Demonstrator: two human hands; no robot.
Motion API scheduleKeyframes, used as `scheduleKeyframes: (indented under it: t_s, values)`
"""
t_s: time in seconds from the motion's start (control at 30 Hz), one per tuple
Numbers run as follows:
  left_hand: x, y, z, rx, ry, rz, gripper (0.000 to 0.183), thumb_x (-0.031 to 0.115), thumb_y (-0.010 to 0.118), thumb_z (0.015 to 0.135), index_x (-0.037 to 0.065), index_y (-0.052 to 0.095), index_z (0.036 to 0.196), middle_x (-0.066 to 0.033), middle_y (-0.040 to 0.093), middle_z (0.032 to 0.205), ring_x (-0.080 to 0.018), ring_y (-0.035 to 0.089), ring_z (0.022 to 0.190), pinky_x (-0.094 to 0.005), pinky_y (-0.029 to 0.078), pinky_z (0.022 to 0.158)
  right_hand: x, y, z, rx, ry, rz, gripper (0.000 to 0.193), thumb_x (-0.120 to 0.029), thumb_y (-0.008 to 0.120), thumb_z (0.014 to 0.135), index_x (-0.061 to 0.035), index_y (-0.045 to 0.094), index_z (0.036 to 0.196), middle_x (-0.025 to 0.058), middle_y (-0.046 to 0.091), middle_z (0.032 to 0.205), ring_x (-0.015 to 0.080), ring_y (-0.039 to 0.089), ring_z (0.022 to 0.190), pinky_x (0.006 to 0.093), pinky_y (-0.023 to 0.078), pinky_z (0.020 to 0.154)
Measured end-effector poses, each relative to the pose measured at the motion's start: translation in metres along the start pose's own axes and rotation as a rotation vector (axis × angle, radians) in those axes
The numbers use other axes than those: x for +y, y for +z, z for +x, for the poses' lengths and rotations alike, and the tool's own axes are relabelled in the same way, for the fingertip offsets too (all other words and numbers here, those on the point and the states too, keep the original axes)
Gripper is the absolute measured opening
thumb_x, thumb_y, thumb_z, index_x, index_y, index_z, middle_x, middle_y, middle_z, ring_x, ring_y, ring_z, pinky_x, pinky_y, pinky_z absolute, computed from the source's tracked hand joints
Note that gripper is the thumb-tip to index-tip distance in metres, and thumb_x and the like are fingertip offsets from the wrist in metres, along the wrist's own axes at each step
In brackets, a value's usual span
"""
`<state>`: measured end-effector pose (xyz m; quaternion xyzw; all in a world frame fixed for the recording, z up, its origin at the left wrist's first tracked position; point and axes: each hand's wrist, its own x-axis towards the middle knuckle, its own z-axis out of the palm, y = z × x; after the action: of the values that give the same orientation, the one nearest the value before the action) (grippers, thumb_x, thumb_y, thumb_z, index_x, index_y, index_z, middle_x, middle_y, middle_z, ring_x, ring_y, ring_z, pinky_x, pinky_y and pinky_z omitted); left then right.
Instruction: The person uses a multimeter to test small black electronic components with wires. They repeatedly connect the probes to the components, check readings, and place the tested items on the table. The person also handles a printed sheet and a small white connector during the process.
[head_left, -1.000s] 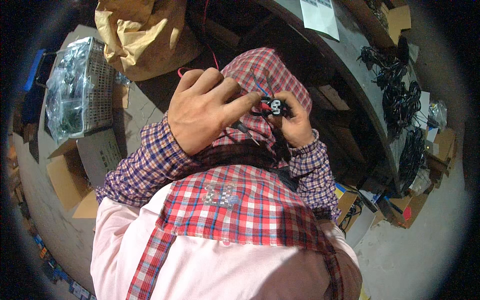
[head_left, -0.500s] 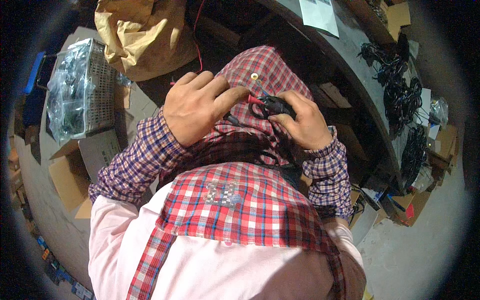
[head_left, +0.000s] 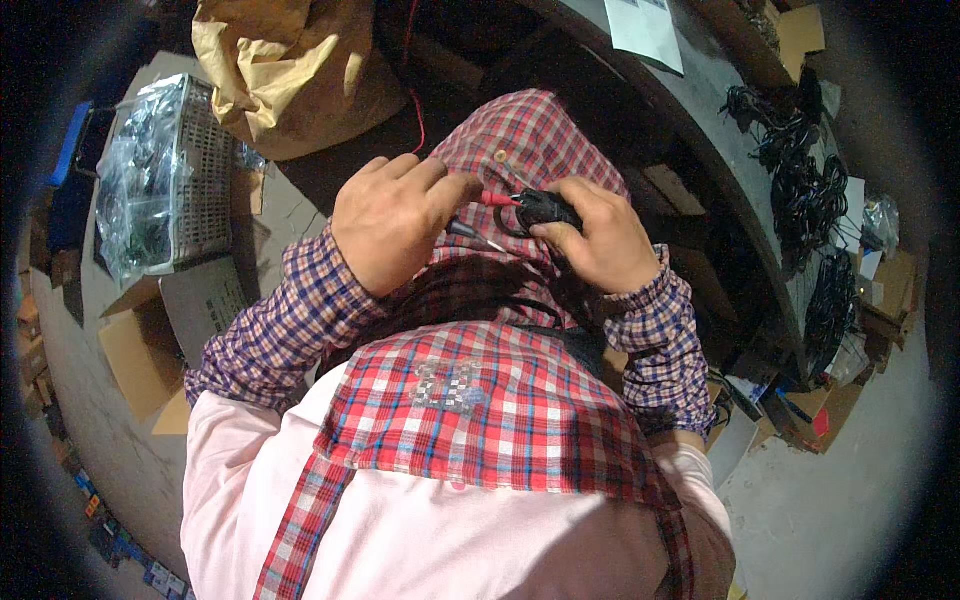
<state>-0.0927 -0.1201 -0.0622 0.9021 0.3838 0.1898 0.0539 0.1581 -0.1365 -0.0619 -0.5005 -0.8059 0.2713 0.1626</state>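
Note:
My left hand is closed around a red test probe that points right. A dark probe with a thin metal tip also sticks out below those fingers. Pinched in my right hand is a bundled black cable, its plug end hidden by the fingers. The red probe's point meets or nearly meets the bundle; contact cannot be made out. Both hands are above my lap, over the red plaid apron. A loop of black cord hangs between them.
A thin red wire runs up past the tan sack. At left stands a white plastic basket with clear bags. The curved grey table at right bears black cable bundles. Cardboard boxes sit on the floor.
The red probe has shifted slightly left against the cable bundle. The dark probe's metal tip now shows below my left hand. Both hands keep their hold.

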Motion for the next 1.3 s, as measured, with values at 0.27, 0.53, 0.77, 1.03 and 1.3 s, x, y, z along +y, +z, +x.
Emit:
scheduleKeyframes:
  t_s: [0.27,0.53,0.77,1.03,1.3]
  values:
    - [-0.004,-0.001,0.002,0.050,0.018,0.043,0.025,0.016,0.057,0.075,0.015,0.060,0.100,-0.0021,0.055,0.079,-0.0194,0.055,0.075,-0.0337,0.042,0.066,-0.007,0.000,0.003,0.075,-0.027,-0.055,0.028,-0.019,0.070,0.077,-0.0020,0.057,0.095,0.0150,0.059,0.086,0.0356,0.060,0.077,0.0414,0.048,0.065]
    - [0.003,0.002,-0.001,0.039,0.026,0.007,0.028,0.013,0.055,0.078,0.015,0.062,0.105,-0.0042,0.053,0.078,-0.0225,0.052,0.073,-0.0348,0.040,0.064,-0.004,0.000,-0.007,0.065,0.006,0.008,0.034,-0.014,0.071,0.074,0.0011,0.058,0.102,0.0176,0.060,0.091,0.0358,0.061,0.086,0.0386,0.048,0.072]
    - [0.005,0.002,-0.007,0.014,0.000,0.009,0.030,0.018,0.057,0.077,0.017,0.063,0.107,-0.0016,0.054,0.078,-0.0205,0.052,0.073,-0.0337,0.040,0.064,-0.005,0.008,-0.006,0.059,-0.004,0.050,0.029,-0.012,0.069,0.072,-0.0009,0.056,0.096,0.0159,0.058,0.091,0.0353,0.059,0.083,0.0419,0.049,0.071]
    - [-0.012,0.012,0.001,-0.025,-0.067,-0.071,0.035,0.017,0.061,0.068,0.016,0.062,0.103,-0.0034,0.052,0.077,-0.0235,0.052,0.075,-0.0354,0.040,0.065,-0.004,0.010,0.013,0.133,-0.029,-0.100,0.032,-0.009,0.070,0.068,-0.0022,0.056,0.097,0.0148,0.057,0.089,0.0349,0.059,0.083,0.0424,0.047,0.074]
    - [-0.013,0.010,0.005,0.055,-0.045,0.012,0.023,0.016,0.056,0.073,0.014,0.062,0.096,-0.0014,0.056,0.078,-0.0197,0.054,0.074,-0.0340,0.042,0.066,-0.002,0.013,0.020,0.097,-0.007,-0.121,0.033,-0.010,0.069,0.070,-0.0010,0.057,0.099,0.0156,0.058,0.090,0.0344,0.059,0.083,0.0420,0.047,0.072]
